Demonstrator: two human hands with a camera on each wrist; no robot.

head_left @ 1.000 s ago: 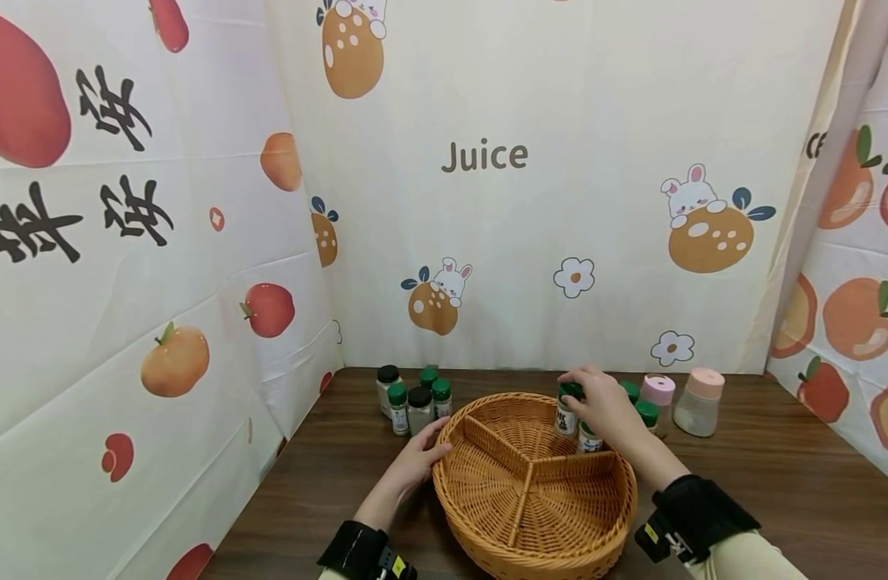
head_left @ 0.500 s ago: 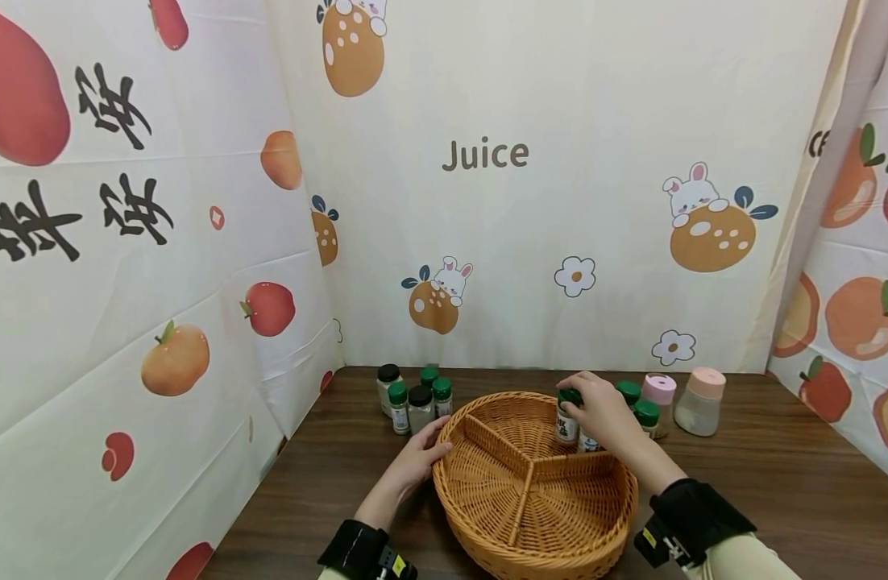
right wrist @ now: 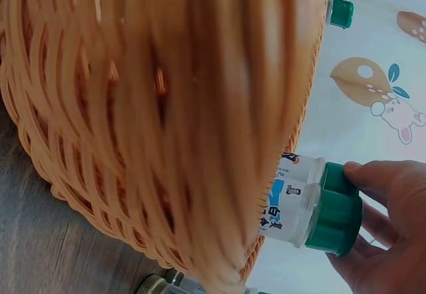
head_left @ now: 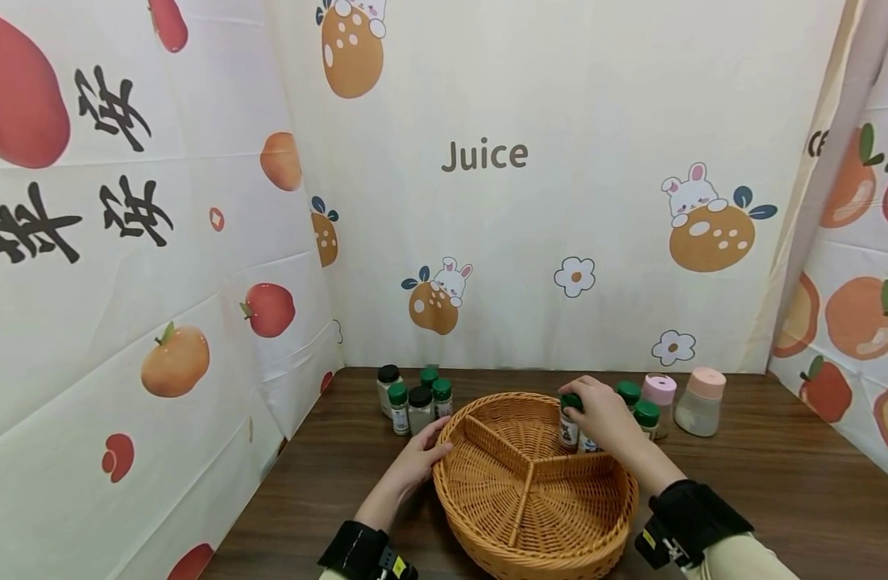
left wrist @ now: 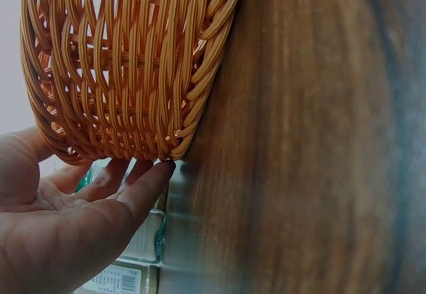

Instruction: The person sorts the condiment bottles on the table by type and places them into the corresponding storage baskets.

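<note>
A round wicker basket with three compartments stands on the table. My left hand holds its left rim, thumb over the edge and fingers against the outer wall, as the left wrist view also shows. Over the back right compartment, my right hand pinches the green cap of a spice bottle with a white label. That bottle is upright inside the compartment, its base hidden by a divider. Close beside it is a second green-capped spice bottle, partly covered by my hand. In the right wrist view the wicker wall hides the bottles' lower parts.
Several spice bottles with green or black caps are grouped behind the basket's left side. On the right are green-capped bottles, a pink-lidded jar and a peach-lidded jar. A printed cloth hangs behind the table.
My right hand has lowered the spice bottle slightly into the back right compartment, close against the second bottle. The left hand and the basket stay in place.
</note>
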